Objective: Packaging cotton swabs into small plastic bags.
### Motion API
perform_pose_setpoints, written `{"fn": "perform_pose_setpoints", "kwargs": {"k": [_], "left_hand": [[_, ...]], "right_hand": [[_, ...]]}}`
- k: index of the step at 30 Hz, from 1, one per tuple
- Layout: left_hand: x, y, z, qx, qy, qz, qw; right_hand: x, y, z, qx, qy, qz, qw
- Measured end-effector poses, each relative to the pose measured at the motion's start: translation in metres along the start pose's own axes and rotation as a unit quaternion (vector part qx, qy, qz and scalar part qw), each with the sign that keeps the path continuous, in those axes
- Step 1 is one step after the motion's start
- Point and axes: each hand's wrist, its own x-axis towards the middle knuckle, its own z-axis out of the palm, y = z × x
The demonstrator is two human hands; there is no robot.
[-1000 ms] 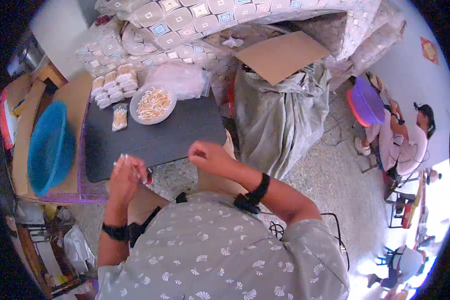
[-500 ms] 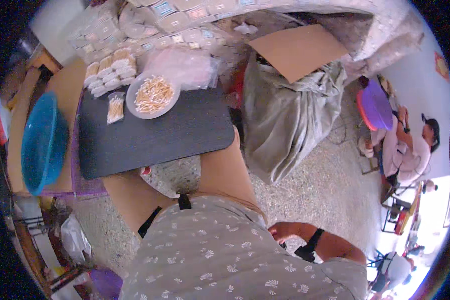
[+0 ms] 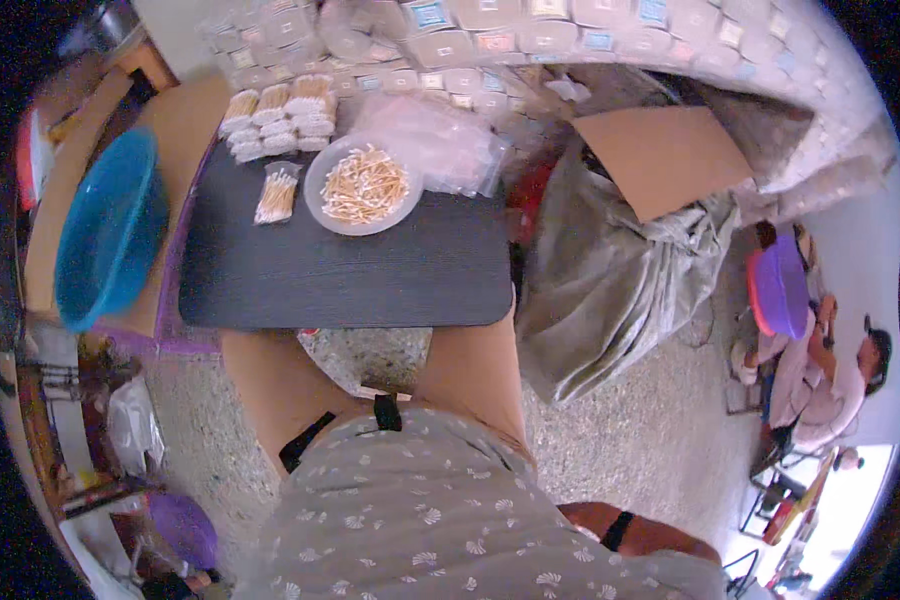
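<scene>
My right hand (image 3: 578,515) is down beside my right hip, partly covered by my patterned grey shirt (image 3: 420,510). A black band circles its wrist. Its fingers are hidden, so whether it holds anything does not show. My left hand is out of sight. In front of my knees stands a small black table (image 3: 345,280). A white round bowl (image 3: 360,228) full of loose cotton swabs (image 3: 365,187) sits on it. Left of the bowl lies a clear bag of cotton swabs (image 3: 276,195). Behind that, bundled swabs (image 3: 280,120) are stacked, and flat clear plastic bags (image 3: 440,145) lie beside them.
A blue basin (image 3: 113,235) leans on cardboard at the left. To the right is a large grey-green sack (image 3: 610,300) topped with a cardboard sheet (image 3: 660,160). Farther right a person (image 3: 820,385) sits by a purple basin (image 3: 782,285). A clear plastic bag (image 3: 135,425) is at lower left.
My view has shifted, so the table and sack appear farther right. My right hand has slipped farther behind my shirt; its fingers, partly visible before, are now covered. The things on the table look unmoved.
</scene>
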Motion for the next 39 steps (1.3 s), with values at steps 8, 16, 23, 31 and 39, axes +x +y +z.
{"fn": "perform_pose_setpoints", "kwargs": {"k": [8,16,23,31,39], "left_hand": [[-0.034,0.012,0.018,-0.053,-0.022,-0.062,0.996],[-0.029,0.024,0.017,-0.073,-0.100,-0.063,0.990],[-0.015,0.034,0.023,-0.092,-0.184,-0.039,0.978],[-0.042,0.031,0.025,-0.135,-0.226,-0.057,0.963],[-0.068,0.030,0.009,-0.154,-0.245,-0.054,0.956]], "right_hand": [[0.010,-0.039,-0.085,-0.087,-0.005,-0.014,0.996],[0.010,-0.065,-0.097,-0.103,0.040,-0.041,0.993],[-0.006,-0.082,-0.091,-0.101,0.094,-0.052,0.989],[0.009,-0.132,-0.112,-0.144,0.104,-0.098,0.979],[0.025,-0.194,-0.128,-0.193,0.136,-0.171,0.957]]}}
